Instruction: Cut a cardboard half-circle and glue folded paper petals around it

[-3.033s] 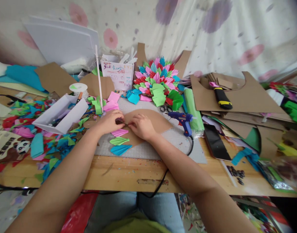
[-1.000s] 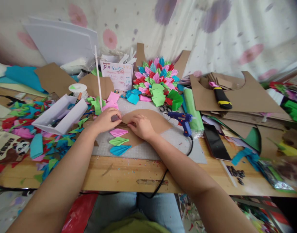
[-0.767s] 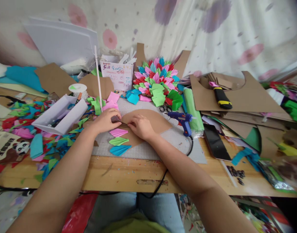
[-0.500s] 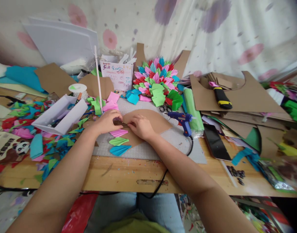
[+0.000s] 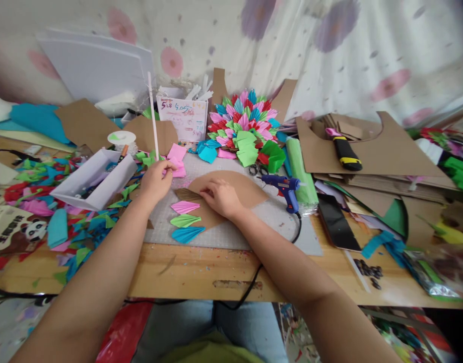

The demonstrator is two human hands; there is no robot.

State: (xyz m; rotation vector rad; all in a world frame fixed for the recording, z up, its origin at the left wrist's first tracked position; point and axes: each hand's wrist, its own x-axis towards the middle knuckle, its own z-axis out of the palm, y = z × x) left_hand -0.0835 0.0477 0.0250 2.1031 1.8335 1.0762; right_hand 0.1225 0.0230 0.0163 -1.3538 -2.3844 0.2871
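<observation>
On the brown cardboard piece [image 5: 239, 184], which is cut with a curved edge, my right hand [image 5: 221, 198] rests with bent fingers. Its fingertips hold down the inner end of a brown pleated paper petal [image 5: 188, 194] at the cardboard's left edge. Below that petal, pink [image 5: 185, 207], green [image 5: 185, 221] and blue [image 5: 188, 234] pleated petals stick out in a row. My left hand [image 5: 157, 180] is apart from them, over the left of the mat beside pink paper pieces [image 5: 177, 160]. Its fingers are loosely curled and apart, with nothing visible in them.
A blue glue gun [image 5: 284, 187] stands right of the cardboard, near a green roll [image 5: 301, 171] and a phone [image 5: 337, 222]. A white box [image 5: 95, 181] sits left among paper scraps. Behind are a colourful petal-covered piece [image 5: 246, 118] and an upright white stick [image 5: 152, 116].
My left hand has let go of the brown petal and moved left and up towards the pink paper. My right hand stays on the cardboard.
</observation>
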